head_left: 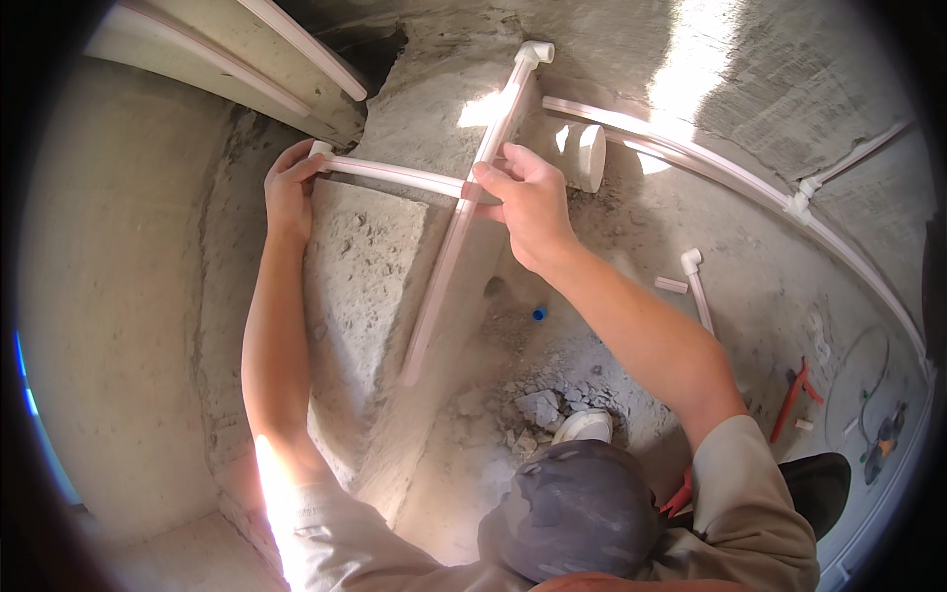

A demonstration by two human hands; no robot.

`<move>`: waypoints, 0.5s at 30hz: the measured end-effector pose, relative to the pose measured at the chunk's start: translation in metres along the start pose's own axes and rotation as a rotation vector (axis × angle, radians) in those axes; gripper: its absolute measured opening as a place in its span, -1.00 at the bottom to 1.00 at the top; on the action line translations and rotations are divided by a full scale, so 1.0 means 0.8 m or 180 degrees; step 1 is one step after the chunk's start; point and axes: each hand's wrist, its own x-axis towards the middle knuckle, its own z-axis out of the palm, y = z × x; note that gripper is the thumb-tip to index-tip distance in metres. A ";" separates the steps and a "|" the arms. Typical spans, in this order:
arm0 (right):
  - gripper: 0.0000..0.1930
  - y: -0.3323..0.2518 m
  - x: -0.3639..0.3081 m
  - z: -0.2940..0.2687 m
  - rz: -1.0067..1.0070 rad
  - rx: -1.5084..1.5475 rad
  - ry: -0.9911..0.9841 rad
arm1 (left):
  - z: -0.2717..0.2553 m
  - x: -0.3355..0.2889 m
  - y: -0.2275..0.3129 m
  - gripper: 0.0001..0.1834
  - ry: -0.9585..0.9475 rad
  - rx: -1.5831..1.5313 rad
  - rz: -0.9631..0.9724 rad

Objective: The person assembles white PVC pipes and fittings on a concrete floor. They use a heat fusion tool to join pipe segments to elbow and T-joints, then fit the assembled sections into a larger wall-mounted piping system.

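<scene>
1. We stretch our left arm forward, left hand (288,202) closed around the short pipe's (395,175) far-left end, at a white fitting (322,149).
2. We angle our right arm inward, right hand (538,209) pinching its other end.
3. Our short pipe meets the long pipe (444,271) crosswise.

Smooth plastic pipe (395,173), rough concrete ledge (360,261), matt cloth cap (577,508)

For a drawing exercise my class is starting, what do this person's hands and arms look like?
The left hand and right hand are ungloved, with no wristband visible. The left sleeve and right sleeve are short, beige-brown cloth, creased, without visible markings; sunlight bleaches part of the left.
</scene>
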 end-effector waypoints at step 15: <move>-0.77 0.003 0.005 -0.001 -0.0006 0.0102 -0.0001 | -0.008 0.011 -0.009 -0.50 0.0053 -0.0131 0.0000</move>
